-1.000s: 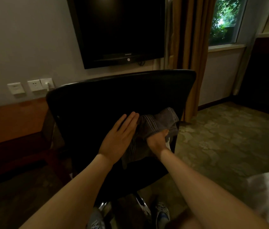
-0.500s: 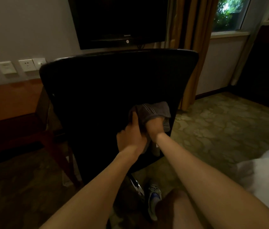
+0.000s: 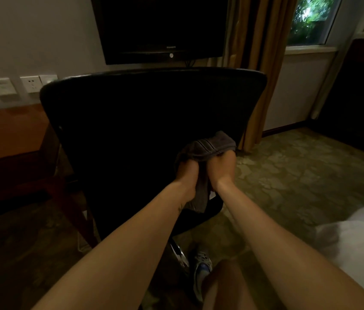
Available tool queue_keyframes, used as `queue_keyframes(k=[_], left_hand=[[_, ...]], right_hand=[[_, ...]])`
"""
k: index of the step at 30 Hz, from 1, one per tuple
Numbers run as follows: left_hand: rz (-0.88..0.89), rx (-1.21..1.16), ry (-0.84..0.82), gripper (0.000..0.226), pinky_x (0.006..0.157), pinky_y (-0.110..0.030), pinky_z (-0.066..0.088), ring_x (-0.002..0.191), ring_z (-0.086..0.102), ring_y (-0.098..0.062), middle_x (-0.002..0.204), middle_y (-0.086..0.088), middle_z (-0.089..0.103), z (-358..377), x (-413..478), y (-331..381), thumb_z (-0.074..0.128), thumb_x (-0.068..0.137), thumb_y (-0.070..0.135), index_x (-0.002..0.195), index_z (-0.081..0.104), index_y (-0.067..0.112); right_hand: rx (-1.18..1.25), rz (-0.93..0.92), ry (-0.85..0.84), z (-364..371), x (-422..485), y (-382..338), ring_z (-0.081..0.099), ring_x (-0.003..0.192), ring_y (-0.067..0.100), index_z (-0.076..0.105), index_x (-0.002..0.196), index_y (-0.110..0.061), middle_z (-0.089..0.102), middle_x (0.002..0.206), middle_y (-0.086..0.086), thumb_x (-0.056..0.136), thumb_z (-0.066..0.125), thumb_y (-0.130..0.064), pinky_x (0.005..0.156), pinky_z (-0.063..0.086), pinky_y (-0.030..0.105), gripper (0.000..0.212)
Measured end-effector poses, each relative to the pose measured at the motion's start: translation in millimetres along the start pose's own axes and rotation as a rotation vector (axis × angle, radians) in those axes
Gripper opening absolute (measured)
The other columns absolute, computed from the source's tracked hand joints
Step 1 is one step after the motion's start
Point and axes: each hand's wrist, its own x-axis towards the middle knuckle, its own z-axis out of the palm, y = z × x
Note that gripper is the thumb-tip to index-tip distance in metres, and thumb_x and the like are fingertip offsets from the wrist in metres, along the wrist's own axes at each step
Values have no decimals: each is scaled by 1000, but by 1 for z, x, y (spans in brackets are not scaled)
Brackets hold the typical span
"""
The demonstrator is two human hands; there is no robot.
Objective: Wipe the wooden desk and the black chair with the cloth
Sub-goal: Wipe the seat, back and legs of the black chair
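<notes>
The black chair (image 3: 131, 121) stands in front of me with its tall backrest facing me. A grey striped cloth (image 3: 207, 145) lies bunched against the lower right of that backrest. My left hand (image 3: 187, 173) and my right hand (image 3: 222, 168) sit side by side on the cloth, fingers tucked under its folds and gripping it. A strip of cloth hangs down between my wrists. The wooden desk (image 3: 6, 133) shows at the left, behind the chair.
A dark television (image 3: 161, 25) hangs on the wall above the chair, with wall sockets (image 3: 31, 83) to its left. Brown curtains (image 3: 257, 52) and a window are at the right. A white bed edge (image 3: 359, 233) is at lower right. My shoe (image 3: 201, 267) rests on the patterned carpet.
My left hand went from lying flat on the backrest to gripping the cloth beside my right hand. The cloth is bunched tighter, and both hands have reached further forward on the backrest.
</notes>
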Motion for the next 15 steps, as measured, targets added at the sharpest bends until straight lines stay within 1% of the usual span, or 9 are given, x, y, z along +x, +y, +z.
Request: queue_keyframes(k=[1,2,4,6,7,9,12,13,15], left_hand=[[-4,-60,15,28,59,-26,45,80,60,-16,98,-6,67,-2,2,-1,39,107,36,104,62,22],[-12,-106,10,32,63,-28,47,87,62,-19,105,-7,68,-3,2,0,39,107,39,111,63,19],[-22,-198,4,41,79,-36,52,105,63,-27,122,-12,67,-2,3,-1,40,105,45,126,61,17],[-31,-296,23,45,92,-44,51,114,60,-34,125,-16,64,-1,-3,-2,42,103,48,131,59,18],[-22,-340,47,45,94,-46,51,114,59,-36,124,-17,64,-2,-4,-3,44,102,49,132,59,19],[8,-356,114,43,91,-46,53,109,62,-37,120,-19,66,-8,-4,1,47,101,47,127,63,17],[64,-312,171,36,81,-43,56,96,66,-32,113,-16,68,-21,-6,16,52,101,38,124,63,12],[93,-281,194,31,79,-42,56,94,66,-30,113,-14,68,-26,-9,19,54,101,32,123,62,12],[198,-202,189,24,79,-39,56,95,66,-25,115,-10,67,-33,-19,23,55,102,25,123,61,15]], right_hand=[[57,12,-21,-3,-2,-3,63,72,15,65,82,-19,67,78,1,92,64,-13,61,48,29,12],[128,5,-43,-4,-4,-4,66,77,17,68,89,-14,70,84,4,90,67,-15,63,51,31,1],[242,15,-71,-5,-9,-2,69,87,11,68,108,-11,72,96,2,88,71,-15,69,54,25,20],[305,63,-111,-3,-18,-9,68,83,3,66,112,-12,71,96,-2,89,71,-12,68,54,20,23],[316,83,-137,-1,-23,-12,68,81,3,67,111,-14,71,95,-3,90,71,-12,68,54,22,22],[348,100,-183,3,-31,-17,70,86,7,67,110,-18,73,97,-3,91,70,-13,73,57,27,20],[407,101,-224,7,-42,-17,68,96,7,62,113,-30,69,106,-7,97,63,-16,78,56,21,21],[376,88,-243,8,-49,-19,65,102,7,59,117,-33,67,111,-8,100,59,-21,83,56,23,21],[284,54,-303,13,-61,-14,63,112,20,57,120,-43,65,118,3,99,47,-43,95,54,42,23]])
